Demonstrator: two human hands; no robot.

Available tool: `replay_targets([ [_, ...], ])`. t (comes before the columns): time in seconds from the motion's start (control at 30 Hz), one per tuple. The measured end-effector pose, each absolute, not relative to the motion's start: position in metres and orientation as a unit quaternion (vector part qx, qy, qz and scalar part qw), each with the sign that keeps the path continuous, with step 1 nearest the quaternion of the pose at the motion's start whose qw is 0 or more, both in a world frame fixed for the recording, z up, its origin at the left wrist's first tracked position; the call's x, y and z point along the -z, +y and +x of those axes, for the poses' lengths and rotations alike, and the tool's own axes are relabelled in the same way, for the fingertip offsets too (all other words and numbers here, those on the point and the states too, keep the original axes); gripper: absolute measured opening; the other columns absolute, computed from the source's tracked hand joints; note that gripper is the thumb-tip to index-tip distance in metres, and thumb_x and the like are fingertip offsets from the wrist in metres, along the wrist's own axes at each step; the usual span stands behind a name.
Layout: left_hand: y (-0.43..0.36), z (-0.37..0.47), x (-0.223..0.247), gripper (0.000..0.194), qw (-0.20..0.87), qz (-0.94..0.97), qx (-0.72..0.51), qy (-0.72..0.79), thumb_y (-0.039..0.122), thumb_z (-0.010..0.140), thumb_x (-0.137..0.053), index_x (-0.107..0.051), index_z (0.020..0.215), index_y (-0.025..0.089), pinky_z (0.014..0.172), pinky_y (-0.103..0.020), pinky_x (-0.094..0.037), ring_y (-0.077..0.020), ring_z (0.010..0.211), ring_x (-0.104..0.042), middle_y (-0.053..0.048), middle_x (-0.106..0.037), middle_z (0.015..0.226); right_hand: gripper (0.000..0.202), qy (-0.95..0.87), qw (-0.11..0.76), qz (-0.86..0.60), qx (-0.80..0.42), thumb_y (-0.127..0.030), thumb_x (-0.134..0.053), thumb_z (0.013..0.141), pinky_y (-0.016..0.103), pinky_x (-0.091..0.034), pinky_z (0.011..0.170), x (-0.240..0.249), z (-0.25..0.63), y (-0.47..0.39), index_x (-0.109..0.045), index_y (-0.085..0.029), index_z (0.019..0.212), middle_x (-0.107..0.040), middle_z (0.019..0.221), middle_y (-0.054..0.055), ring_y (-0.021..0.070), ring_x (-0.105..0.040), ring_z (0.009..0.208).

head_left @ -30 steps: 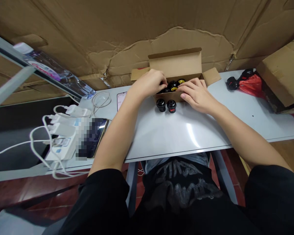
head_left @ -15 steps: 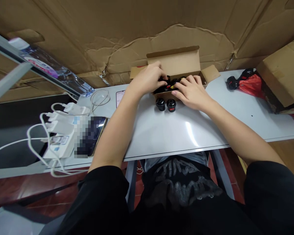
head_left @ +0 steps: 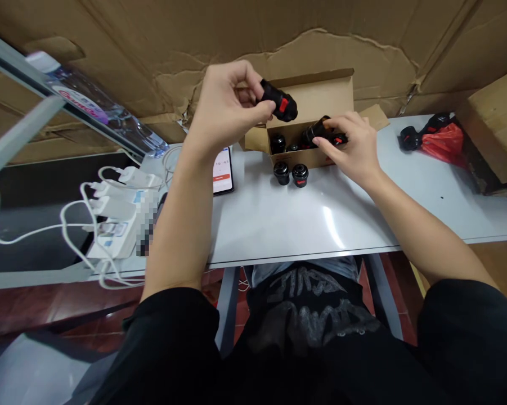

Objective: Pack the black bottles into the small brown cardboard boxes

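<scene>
My left hand (head_left: 232,98) pinches a black cylindrical part with a red mark (head_left: 281,102), held up above the left end of an open cardboard box (head_left: 310,160). At the box's right side, my right hand (head_left: 352,140) grips a second black cylindrical part (head_left: 315,132), tilted and partly inside the box. Several more black parts (head_left: 277,143) lie in the box, some hidden by my right hand. On the table just before the box stand two short black parts (head_left: 281,173), upright and side by side.
A phone with a lit screen (head_left: 223,171) lies left of the box. Farther left are a white power strip (head_left: 122,225) with plugs and cables, and a water bottle (head_left: 97,107). To the right, black parts in red plastic (head_left: 443,140) lie beside a larger carton (head_left: 502,124).
Both hands were down in the box. My left hand has risen up and left with a black part, and my right hand has lifted another part's end above the rim.
</scene>
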State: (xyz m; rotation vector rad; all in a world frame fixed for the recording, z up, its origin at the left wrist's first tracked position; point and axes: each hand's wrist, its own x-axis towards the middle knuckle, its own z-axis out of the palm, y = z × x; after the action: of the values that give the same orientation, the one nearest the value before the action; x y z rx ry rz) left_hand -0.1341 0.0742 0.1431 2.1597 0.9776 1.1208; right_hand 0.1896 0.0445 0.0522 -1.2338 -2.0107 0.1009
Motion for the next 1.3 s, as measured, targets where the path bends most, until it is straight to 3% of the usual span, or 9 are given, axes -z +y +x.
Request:
replay_targets([
  [0.1, 0.06, -0.139, -0.118, 0.075, 0.324, 0.753, -0.445, 0.361, 0.093, 0.102, -0.093, -0.056, 0.108, 0.029, 0.099, -0.06, -0.077, -0.0204, 0.101, -0.078, -0.002, -0.085, 0.124, 0.091, -0.759, 0.431, -0.484, -0.062, -0.107, -0.042, 0.121, 0.072, -0.071, 0.105, -0.045, 0.192, 0.049, -0.083, -0.028, 0.144, -0.085, 0.136, 0.019, 0.0444, -0.082, 0.119],
  [0.2, 0.038, -0.127, -0.091, 0.073, 0.289, 0.762, -0.392, 0.426, 0.1, 0.116, -0.069, -0.059, 0.152, 0.037, 0.101, -0.057, -0.08, -0.0278, 0.13, -0.084, -0.003, -0.083, 0.14, 0.1, -0.75, 0.468, -0.46, -0.082, -0.111, -0.033, 0.12, 0.068, -0.075, 0.095, -0.037, 0.189, 0.053, -0.072, -0.031, 0.163, -0.082, 0.133, 0.017, 0.0421, -0.084, 0.115],
  [0.27, 0.022, -0.114, -0.079, 0.075, 0.268, 0.757, -0.371, 0.467, 0.092, 0.117, -0.075, -0.053, 0.167, 0.04, 0.102, -0.053, -0.082, -0.0331, 0.145, -0.086, -0.008, -0.079, 0.152, 0.099, -0.746, 0.481, -0.453, -0.084, -0.111, -0.031, 0.12, 0.067, -0.076, 0.097, -0.035, 0.186, 0.051, -0.065, -0.035, 0.175, -0.082, 0.134, 0.017, 0.0431, -0.084, 0.123],
  [0.4, -0.001, -0.094, -0.068, 0.078, 0.305, 0.755, -0.353, 0.461, 0.056, 0.112, -0.096, -0.052, 0.174, 0.039, 0.105, -0.047, -0.082, -0.0286, 0.131, -0.093, -0.011, -0.079, 0.155, 0.099, -0.753, 0.482, -0.432, -0.123, -0.112, -0.045, 0.118, 0.075, -0.075, 0.11, -0.036, 0.183, 0.039, -0.069, -0.034, 0.173, -0.082, 0.138, 0.018, 0.0472, -0.083, 0.136],
  [0.6, -0.01, -0.085, -0.055, 0.081, 0.343, 0.759, -0.362, 0.42, 0.037, 0.113, -0.087, -0.051, 0.185, 0.037, 0.108, -0.046, -0.083, -0.025, 0.123, -0.093, -0.011, -0.082, 0.152, 0.095, -0.774, 0.456, -0.411, -0.155, -0.109, -0.048, 0.117, 0.083, -0.069, 0.122, -0.033, 0.178, 0.029, -0.074, -0.03, 0.163, -0.082, 0.148, 0.021, 0.0504, -0.08, 0.143],
  [0.87, -0.01, -0.087, -0.047, 0.047, 0.322, 0.761, -0.404, 0.392, 0.058, 0.124, -0.081, -0.081, 0.162, 0.03, 0.115, -0.052, -0.083, -0.0305, 0.138, -0.09, -0.014, -0.078, 0.161, 0.085, -0.731, 0.506, -0.406, -0.211, -0.109, -0.058, 0.113, 0.081, -0.068, 0.124, -0.042, 0.166, 0.018, -0.07, -0.037, 0.157, -0.075, 0.177, 0.025, 0.052, -0.069, 0.169],
  [1.07, 0.019, -0.089, -0.014, 0.061, 0.361, 0.691, -0.54, 0.317, 0.079, 0.104, -0.102, -0.079, 0.134, 0.03, 0.116, -0.047, -0.079, -0.0296, 0.131, -0.089, -0.007, -0.084, 0.129, 0.073, -0.604, 0.608, -0.354, -0.373, -0.093, -0.097, 0.099, 0.071, -0.067, 0.139, -0.049, 0.156, 0.013, -0.063, -0.05, 0.148, -0.089, 0.15, 0.004, 0.0403, -0.082, 0.157],
  [1.2, 0.039, -0.093, 0.006, 0.071, 0.349, 0.669, -0.574, 0.317, 0.089, 0.102, -0.099, -0.07, 0.133, 0.032, 0.119, -0.054, -0.077, -0.0306, 0.132, -0.087, -0.005, -0.075, 0.126, 0.107, -0.633, 0.575, -0.357, -0.375, -0.105, -0.091, 0.095, 0.069, -0.074, 0.13, -0.041, 0.161, 0.021, -0.05, -0.056, 0.181, -0.085, 0.151, 0.006, 0.0438, -0.082, 0.159],
  [1.3, 0.045, -0.097, 0.013, 0.082, 0.348, 0.672, -0.578, 0.304, 0.096, 0.098, -0.098, -0.066, 0.142, 0.035, 0.122, -0.055, -0.075, -0.0316, 0.134, -0.086, -0.006, -0.072, 0.132, 0.113, -0.682, 0.545, -0.355, -0.336, -0.115, -0.082, 0.094, 0.068, -0.076, 0.126, -0.032, 0.165, 0.025, -0.053, -0.051, 0.182, -0.08, 0.158, 0.011, 0.0458, -0.08, 0.159],
])
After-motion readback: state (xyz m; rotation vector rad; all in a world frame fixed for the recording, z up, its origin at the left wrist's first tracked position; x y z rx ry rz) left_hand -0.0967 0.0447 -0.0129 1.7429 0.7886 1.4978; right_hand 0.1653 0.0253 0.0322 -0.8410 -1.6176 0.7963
